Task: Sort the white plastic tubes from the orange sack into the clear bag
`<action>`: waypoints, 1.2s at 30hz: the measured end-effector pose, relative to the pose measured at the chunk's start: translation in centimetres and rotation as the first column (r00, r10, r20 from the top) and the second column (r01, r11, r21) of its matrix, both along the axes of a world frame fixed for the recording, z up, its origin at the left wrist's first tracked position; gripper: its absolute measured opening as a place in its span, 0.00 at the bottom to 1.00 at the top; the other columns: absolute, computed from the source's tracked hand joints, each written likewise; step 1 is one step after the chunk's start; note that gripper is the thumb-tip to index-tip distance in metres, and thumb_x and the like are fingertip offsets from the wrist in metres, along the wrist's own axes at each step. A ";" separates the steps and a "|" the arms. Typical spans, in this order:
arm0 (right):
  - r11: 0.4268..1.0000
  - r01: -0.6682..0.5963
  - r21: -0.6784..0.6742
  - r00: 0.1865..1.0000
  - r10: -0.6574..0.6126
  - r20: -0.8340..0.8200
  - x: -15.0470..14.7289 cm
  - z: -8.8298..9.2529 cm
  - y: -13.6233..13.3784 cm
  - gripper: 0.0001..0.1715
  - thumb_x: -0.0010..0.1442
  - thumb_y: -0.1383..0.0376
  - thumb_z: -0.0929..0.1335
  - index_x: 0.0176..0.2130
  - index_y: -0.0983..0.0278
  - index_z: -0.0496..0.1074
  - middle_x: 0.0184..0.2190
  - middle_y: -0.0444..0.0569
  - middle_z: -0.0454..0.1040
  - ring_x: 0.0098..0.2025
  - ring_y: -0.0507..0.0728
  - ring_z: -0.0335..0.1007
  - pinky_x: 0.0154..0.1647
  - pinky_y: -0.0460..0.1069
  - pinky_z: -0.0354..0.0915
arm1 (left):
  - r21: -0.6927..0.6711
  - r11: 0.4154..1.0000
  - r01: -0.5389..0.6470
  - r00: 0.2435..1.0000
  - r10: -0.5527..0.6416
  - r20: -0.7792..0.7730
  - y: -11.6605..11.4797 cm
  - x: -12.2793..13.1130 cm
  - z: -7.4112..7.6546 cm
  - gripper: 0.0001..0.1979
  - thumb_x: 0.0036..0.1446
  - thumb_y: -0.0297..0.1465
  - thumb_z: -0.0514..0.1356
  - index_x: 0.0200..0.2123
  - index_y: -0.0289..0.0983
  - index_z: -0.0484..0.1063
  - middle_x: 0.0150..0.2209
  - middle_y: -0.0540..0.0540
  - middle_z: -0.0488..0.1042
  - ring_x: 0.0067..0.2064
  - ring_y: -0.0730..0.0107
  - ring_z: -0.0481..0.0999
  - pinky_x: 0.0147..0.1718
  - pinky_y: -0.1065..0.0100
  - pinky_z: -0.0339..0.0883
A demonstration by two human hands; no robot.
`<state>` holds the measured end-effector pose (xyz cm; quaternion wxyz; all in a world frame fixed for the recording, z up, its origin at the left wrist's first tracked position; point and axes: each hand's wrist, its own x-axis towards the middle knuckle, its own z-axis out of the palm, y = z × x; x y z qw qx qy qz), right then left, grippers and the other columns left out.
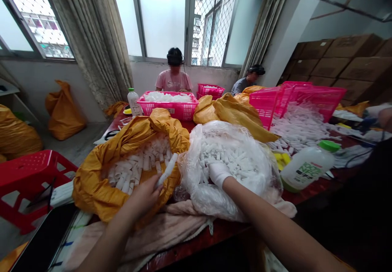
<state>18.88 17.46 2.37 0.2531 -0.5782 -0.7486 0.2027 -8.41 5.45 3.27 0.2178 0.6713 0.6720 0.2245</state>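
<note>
My left hand (150, 192) is bare and closed on a white plastic tube (168, 169), which tilts up to the right. It is over the near side of an orange woven sack (94, 170) with a rolled-down rim, holding many white tube pieces (125, 172). My right hand (219, 174), in a white glove, reaches into a clear plastic bag (260, 182) full of small white pieces (235, 153). Its fingers are hidden among those pieces, so I cannot tell whether they grip any. The two bags stand side by side on the red table (180, 247).
A pink basket (171, 110) of white pieces stands behind the bags, with a co-worker (174, 76) beyond. At right are a green-capped bottle (309, 166) and a spilled heap of white tubes (300, 125). A pink towel (171, 227) lies in front; a red stool (33, 174) is at left.
</note>
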 end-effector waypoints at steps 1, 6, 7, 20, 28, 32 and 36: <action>1.000 -0.008 -0.019 1.000 0.008 -0.005 0.5 0.1 -0.5 0.13 0.52 0.62 0.69 0.37 0.67 0.76 0.30 0.55 0.76 0.35 0.59 0.72 0.39 0.55 0.67 | 0.005 1.000 0.002 0.999 -0.002 0.039 -1.0 0.6 -0.1 0.20 0.57 0.36 0.52 0.51 0.37 0.68 0.48 0.40 0.76 0.48 0.57 0.75 0.47 0.62 0.66; 0.975 -0.168 -0.147 0.972 0.140 -0.188 1.9 3.3 -5.7 0.24 0.61 0.57 0.61 0.53 0.62 0.69 0.32 0.48 0.74 0.31 0.54 0.70 0.33 0.49 0.66 | 0.064 0.995 0.074 0.944 -0.090 0.316 -4.2 3.7 -0.9 0.21 0.58 0.40 0.53 0.52 0.37 0.69 0.50 0.42 0.75 0.52 0.58 0.72 0.53 0.60 0.64; 0.958 -0.215 -0.188 0.940 0.151 -0.307 1.7 3.9 -6.9 0.25 0.62 0.55 0.60 0.54 0.62 0.68 0.28 0.46 0.72 0.27 0.52 0.68 0.29 0.48 0.64 | 0.067 0.994 0.083 0.931 -0.101 0.351 -4.4 4.2 -1.0 0.21 0.58 0.39 0.53 0.52 0.38 0.69 0.51 0.43 0.74 0.53 0.58 0.72 0.54 0.60 0.64; 0.864 -0.366 -0.345 0.779 0.082 -0.621 1.1 6.1 -9.2 0.15 0.57 0.56 0.66 0.40 0.65 0.70 0.16 0.38 0.61 0.17 0.46 0.54 0.17 0.43 0.50 | -0.024 0.983 0.184 0.921 -0.164 0.353 -5.1 5.2 -0.9 0.21 0.58 0.38 0.53 0.52 0.35 0.68 0.50 0.40 0.74 0.51 0.56 0.72 0.52 0.58 0.65; 0.881 -0.466 -0.084 0.757 0.348 -0.553 -0.1 4.8 -10.3 0.09 0.54 0.66 0.68 0.39 0.60 0.71 0.34 0.45 0.72 0.33 0.51 0.68 0.36 0.48 0.66 | -0.035 0.950 0.311 0.892 -0.280 0.354 -5.9 7.4 -0.8 0.17 0.59 0.35 0.53 0.50 0.39 0.69 0.48 0.45 0.75 0.48 0.61 0.72 0.49 0.66 0.64; 0.977 -0.214 -0.009 0.397 0.078 -0.914 -2.3 2.8 -11.5 0.15 0.53 0.61 0.71 0.41 0.56 0.68 0.36 0.41 0.68 0.18 0.43 0.59 0.17 0.42 0.59 | 0.015 0.966 0.258 0.908 -0.247 0.339 -6.4 8.2 -1.2 0.17 0.61 0.39 0.50 0.47 0.37 0.70 0.43 0.44 0.77 0.44 0.61 0.74 0.44 0.67 0.65; 0.999 -0.047 -0.028 0.286 -0.014 -0.958 -3.3 1.6 -12.2 0.12 0.50 0.60 0.73 0.35 0.59 0.70 0.40 0.43 0.69 0.16 0.42 0.59 0.14 0.42 0.57 | 0.035 0.969 0.246 0.905 -0.242 0.350 -6.5 8.4 -1.3 0.16 0.61 0.38 0.50 0.42 0.36 0.72 0.37 0.44 0.77 0.39 0.62 0.74 0.40 0.68 0.65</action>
